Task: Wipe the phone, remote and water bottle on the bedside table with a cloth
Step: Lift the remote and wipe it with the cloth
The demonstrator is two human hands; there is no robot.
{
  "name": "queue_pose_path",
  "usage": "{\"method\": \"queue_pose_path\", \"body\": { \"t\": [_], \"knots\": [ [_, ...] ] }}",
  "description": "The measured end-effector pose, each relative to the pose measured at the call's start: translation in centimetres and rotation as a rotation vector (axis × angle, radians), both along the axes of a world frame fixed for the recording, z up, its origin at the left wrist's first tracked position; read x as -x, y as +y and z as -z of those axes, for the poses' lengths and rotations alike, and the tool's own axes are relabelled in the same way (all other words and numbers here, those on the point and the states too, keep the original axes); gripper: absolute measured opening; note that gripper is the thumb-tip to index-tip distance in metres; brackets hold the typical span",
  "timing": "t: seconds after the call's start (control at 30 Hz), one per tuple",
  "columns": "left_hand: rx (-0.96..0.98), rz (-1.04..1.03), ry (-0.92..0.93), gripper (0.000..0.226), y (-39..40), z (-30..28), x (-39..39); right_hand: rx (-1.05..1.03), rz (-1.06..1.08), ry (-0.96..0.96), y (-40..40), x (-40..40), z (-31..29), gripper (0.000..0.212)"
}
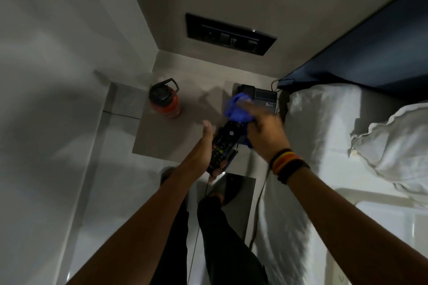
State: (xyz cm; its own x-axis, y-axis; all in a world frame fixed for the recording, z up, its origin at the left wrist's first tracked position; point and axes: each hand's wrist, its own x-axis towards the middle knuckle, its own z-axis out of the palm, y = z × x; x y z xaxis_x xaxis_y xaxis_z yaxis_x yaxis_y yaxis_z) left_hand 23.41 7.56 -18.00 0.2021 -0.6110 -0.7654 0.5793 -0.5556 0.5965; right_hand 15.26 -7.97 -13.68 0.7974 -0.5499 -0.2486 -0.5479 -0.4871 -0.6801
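My left hand [205, 146] holds a black remote [223, 143] with coloured buttons, lifted above the front of the grey bedside table [162, 139]. My right hand [266, 132] grips a blue cloth [236, 109] pressed against the far end of the remote. Behind the cloth a black desk phone [264, 97] sits at the table's back right, partly hidden. A red water bottle [165, 99] with a black lid and carry loop stands upright at the table's back left.
A white bed [324, 136] with a pillow [393, 146] lies right of the table. A dark headboard [370, 62] and a black wall switch panel [231, 34] are behind. A cable runs down beside the bed. My legs stand on the pale floor below.
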Motion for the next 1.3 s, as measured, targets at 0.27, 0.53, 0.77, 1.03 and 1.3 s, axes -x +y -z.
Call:
{"method": "queue_pose_path", "body": {
  "t": [0.27, 0.53, 0.77, 1.03, 1.3],
  "knots": [
    [-0.175, -0.301, 0.046, 0.098, -0.4, 0.0, -0.2, -0.119, -0.208, -0.013, 8.9, 3.9, 1.0, 0.058],
    [0.033, -0.122, 0.037, 0.126, -0.4, -0.5, 0.3, -0.043, 0.159, -0.116, 1.4, 1.7, -0.7, 0.050],
    [-0.144, -0.100, -0.027, 0.120, -0.8, -0.8, -1.1, 0.160, -0.356, 0.007, 6.1, 3.4, 1.1, 0.063],
    [-0.140, -0.202, 0.023, 0.116, -0.8, 0.1, 0.0, 0.081, -0.546, -0.078, 5.6, 6.5, 0.2, 0.047],
    [0.058, -0.134, -0.031, 0.107, -0.5, -1.2, 0.0, 0.009, 0.013, 0.099, -1.2, 0.6, 0.7, 0.060]
  ]
}}
